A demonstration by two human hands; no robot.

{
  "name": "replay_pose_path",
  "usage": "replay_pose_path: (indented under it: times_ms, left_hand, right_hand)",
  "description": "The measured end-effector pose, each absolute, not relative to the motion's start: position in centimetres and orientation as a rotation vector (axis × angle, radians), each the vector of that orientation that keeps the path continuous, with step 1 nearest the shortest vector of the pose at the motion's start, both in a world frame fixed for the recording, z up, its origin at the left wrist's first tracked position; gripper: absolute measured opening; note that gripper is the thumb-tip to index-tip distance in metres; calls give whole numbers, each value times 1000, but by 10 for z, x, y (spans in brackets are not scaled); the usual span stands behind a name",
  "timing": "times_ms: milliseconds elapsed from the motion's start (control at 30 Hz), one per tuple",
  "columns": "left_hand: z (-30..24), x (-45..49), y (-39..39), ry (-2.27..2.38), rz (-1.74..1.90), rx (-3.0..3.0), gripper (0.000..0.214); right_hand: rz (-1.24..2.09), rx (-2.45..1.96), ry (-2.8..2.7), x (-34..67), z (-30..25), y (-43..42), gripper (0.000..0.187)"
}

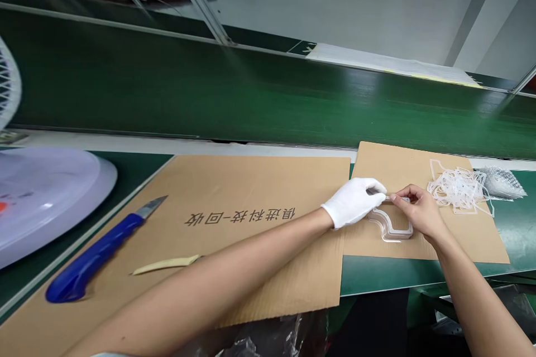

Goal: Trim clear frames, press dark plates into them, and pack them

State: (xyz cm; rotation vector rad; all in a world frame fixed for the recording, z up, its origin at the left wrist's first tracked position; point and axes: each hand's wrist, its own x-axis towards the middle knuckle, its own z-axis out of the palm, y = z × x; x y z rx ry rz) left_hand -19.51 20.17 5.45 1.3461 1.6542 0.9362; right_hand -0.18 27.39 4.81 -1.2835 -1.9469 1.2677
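My left hand (355, 201), in a white glove, and my bare right hand (419, 211) meet over a clear, curved plastic gasket (391, 227). Both hands pinch its upper edge with closed fingers. The gasket hangs just above a small cardboard sheet (469, 234). A heap of several similar clear gaskets (458, 188) lies on that sheet, right of my right hand.
A large cardboard sheet (234, 189) with printed characters carries a blue-handled knife (98, 254) and a thin beige strip (167, 264). A white round plastic cover (46, 195) sits at the left. A green conveyor belt (251, 95) runs behind. A bubble-wrap bag (502, 183) lies at the far right.
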Motion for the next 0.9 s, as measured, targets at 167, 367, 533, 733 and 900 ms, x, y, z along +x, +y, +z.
replay_pose_path:
  times_ms: [167, 367, 533, 733, 900]
  left_hand:
    - [49, -195, 205, 1573, 981, 1301, 19]
    - [51, -203, 199, 1477, 1052, 1117, 23]
    - [48, -204, 195, 1501, 1066, 1200, 25]
    - [46, -204, 190, 1497, 1068, 1213, 32]
    - [47, -201, 183, 1564, 1005, 1278, 40]
  right_hand:
    - [1249, -1315, -1977, -10, 52, 271, 34]
    - [1244, -1397, -1995, -17, 53, 270, 31]
    - [1185, -1356, -2075, -19, 51, 269, 33]
    - [1213, -1302, -2081, -11, 53, 266, 36]
    - [1135, -1230, -2127, 8, 59, 254, 46]
